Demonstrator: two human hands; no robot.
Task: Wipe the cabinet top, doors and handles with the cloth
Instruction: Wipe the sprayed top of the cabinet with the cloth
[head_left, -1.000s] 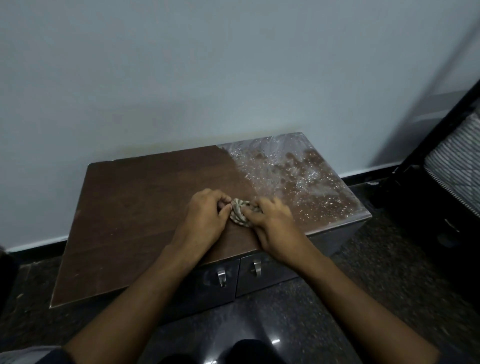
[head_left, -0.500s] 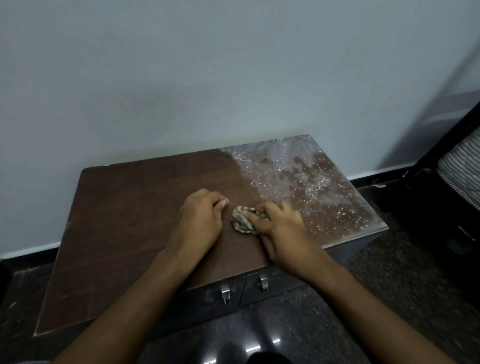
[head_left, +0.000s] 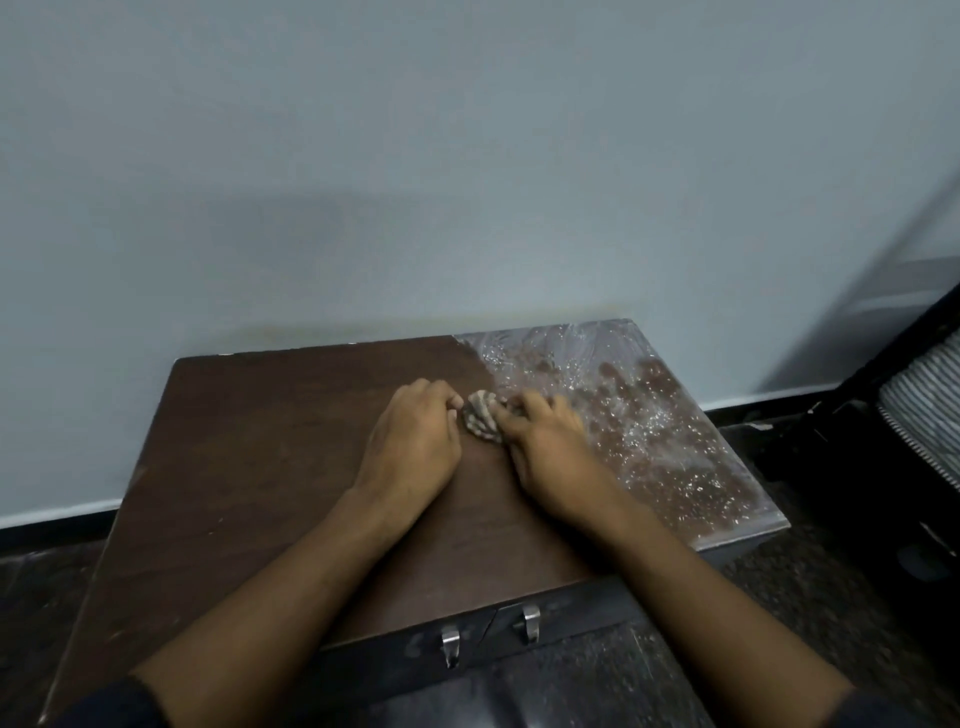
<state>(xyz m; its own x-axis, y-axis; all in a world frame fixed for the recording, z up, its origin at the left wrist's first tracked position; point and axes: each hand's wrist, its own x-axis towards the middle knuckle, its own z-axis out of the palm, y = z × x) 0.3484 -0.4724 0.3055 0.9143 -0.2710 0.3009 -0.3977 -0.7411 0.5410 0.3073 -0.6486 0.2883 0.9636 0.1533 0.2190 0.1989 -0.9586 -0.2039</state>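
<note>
Cloth (head_left: 482, 423) bunched on cabinet top (head_left: 270, 457), in right hand (head_left: 548, 457) grip

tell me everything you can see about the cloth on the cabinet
The small crumpled cloth is bunched into a tight wad, pale grey-beige with darker stripes or folds, and looks like soft woven fabric. It lies on the dark brown wooden cabinet top, near the middle, just left of the wrinkled clear plastic film that covers the top's right part. The right hand presses and grips its right side with the fingers; the left hand sits close beside its left edge, and contact there is unclear.
</note>
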